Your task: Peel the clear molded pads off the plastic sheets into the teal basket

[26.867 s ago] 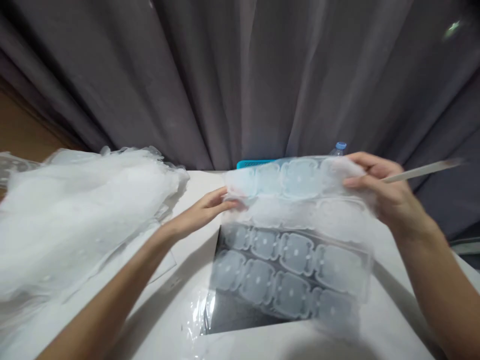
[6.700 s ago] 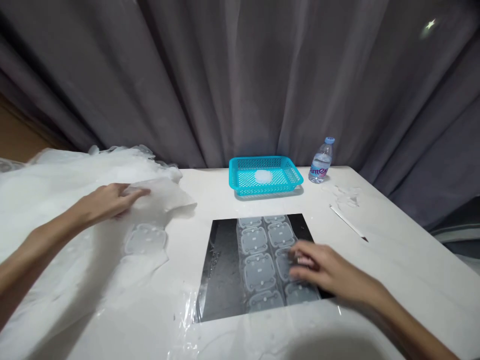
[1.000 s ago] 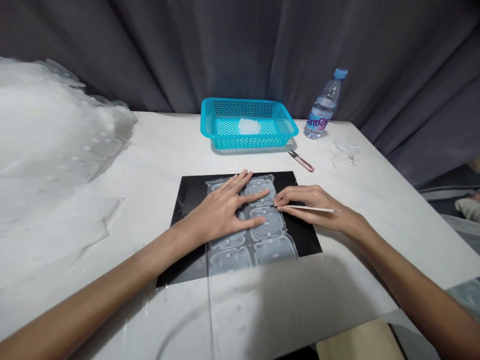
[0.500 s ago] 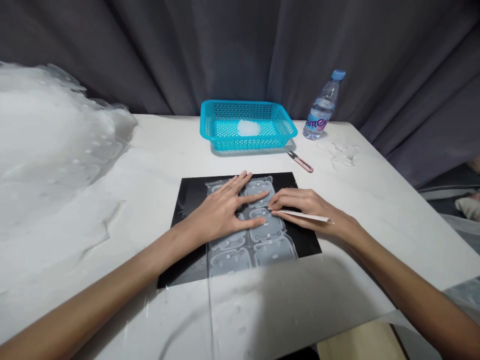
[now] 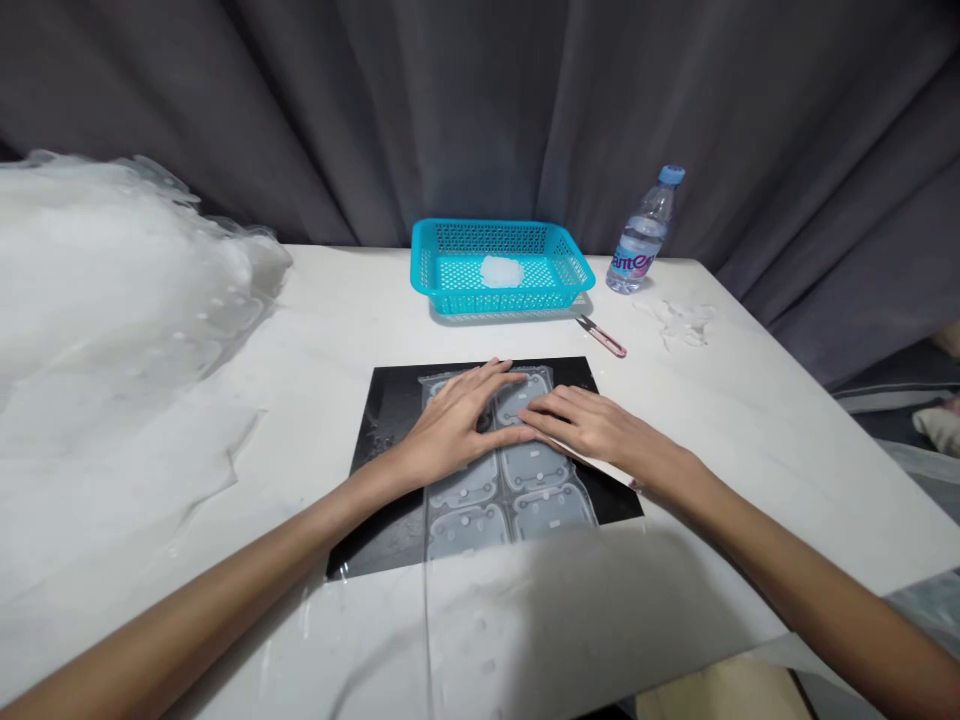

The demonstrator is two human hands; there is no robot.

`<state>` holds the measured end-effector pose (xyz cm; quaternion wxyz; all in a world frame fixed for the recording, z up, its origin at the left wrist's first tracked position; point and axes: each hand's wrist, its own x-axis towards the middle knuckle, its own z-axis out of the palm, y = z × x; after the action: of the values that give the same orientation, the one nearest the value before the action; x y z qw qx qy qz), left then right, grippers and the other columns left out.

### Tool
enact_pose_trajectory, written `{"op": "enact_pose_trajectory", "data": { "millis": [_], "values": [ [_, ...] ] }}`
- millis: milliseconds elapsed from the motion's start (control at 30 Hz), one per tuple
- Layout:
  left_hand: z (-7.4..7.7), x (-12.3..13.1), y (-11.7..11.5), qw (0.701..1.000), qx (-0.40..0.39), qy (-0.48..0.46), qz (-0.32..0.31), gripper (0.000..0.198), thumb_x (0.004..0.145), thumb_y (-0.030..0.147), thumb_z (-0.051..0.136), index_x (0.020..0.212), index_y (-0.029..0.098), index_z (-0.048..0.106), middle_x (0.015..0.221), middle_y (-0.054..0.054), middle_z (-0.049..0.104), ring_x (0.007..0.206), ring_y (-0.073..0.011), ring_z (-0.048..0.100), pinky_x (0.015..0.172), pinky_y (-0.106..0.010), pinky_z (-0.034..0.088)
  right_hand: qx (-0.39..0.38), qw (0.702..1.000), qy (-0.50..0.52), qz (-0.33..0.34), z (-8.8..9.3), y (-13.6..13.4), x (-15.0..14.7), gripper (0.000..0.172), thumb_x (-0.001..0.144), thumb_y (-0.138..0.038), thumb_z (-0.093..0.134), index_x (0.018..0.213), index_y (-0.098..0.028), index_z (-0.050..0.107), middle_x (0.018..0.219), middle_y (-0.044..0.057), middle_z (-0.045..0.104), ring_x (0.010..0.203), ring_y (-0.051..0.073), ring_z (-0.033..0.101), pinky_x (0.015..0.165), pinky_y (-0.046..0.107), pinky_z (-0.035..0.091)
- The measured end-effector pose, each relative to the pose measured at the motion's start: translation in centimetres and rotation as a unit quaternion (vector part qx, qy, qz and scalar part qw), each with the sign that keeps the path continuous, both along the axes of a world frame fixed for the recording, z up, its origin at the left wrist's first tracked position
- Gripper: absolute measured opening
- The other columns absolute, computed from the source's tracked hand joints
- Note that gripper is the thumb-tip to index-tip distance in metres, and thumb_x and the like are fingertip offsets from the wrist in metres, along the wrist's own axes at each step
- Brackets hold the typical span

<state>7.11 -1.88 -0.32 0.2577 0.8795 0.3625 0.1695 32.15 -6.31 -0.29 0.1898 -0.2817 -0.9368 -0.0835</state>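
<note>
Plastic sheet [image 5: 551,510] apparently being cut or traced; the next move calls for stillness.
Left hand [image 5: 459,415], spread and gripping nothing, rests on it above a black board [image 5: 390,400]; right hand [image 5: 585,424] pinches a slim tool [image 5: 604,467], tip hidden. White table [image 5: 345,310] around both, grey curtain [image 5: 480,110] beyond.

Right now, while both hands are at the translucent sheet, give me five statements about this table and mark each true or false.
1. The left hand rests on the translucent sheet. True.
2. The right hand is empty. False: the right hand holds a slim white tool.
3. Part of the sheet lies over a black board. True.
4. The pink-handled snips lie inside the blue basket. False: the snips lie on the table, outside the basket.
5. A white piece lies in the basket. True.
</note>
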Motion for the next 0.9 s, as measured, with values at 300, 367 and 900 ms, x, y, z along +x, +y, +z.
{"op": "enact_pose_trajectory", "data": {
  "millis": [300, 367, 900],
  "values": [
    [-0.3, 0.1, 1.0, 0.998, -0.053, 0.027, 0.01, 0.098, 0.089, 0.075, 0.063, 0.163, 0.018, 0.034, 0.172, -0.019, 0.032, 0.161, -0.0374, 0.026, 0.129, -0.055, 0.024, -0.21, 0.965, 0.154, -0.016, 1.4, 2.5, -0.1, 0.024, 0.11, -0.026, 0.045, 0.116, -0.018, 0.068, 0.113, 0.011, 0.071, 0.105, 0.022, 0.068, 0.094, 0.037, 0.055],
    [-0.6, 0.1, 1.1, 0.998, -0.062, 0.031, 0.012, 0.104, 0.088, 0.077, 0.062, 0.166, 0.018, 0.028, 0.174, -0.019, 0.026, 0.162, -0.039, 0.022, 0.13, -0.056, 0.022, -0.253, 0.938, 0.23, -0.061, 2.0, 4.2, 0.3, 0.024, 0.109, -0.026, 0.048, 0.111, -0.018, 0.07, 0.108, 0.009, 0.072, 0.101, 0.022, 0.069, 0.094, 0.037, 0.054],
    [3.9, 0.8, -0.4, 0.894, -0.373, -0.208, 0.135, 0.077, 0.094, 0.083, 0.039, 0.083, 0.014, 0.073, 0.083, -0.013, 0.076, 0.074, -0.0243, 0.068, 0.071, -0.038, 0.055, -0.343, 0.881, 0.323, -0.034, 5.6, 0.2, -2.3, 0.023, 0.104, -0.031, 0.059, 0.116, -0.02, 0.076, 0.101, 0.006, 0.071, 0.092, 0.018, 0.067, 0.088, 0.034, 0.053]
  ]
}}
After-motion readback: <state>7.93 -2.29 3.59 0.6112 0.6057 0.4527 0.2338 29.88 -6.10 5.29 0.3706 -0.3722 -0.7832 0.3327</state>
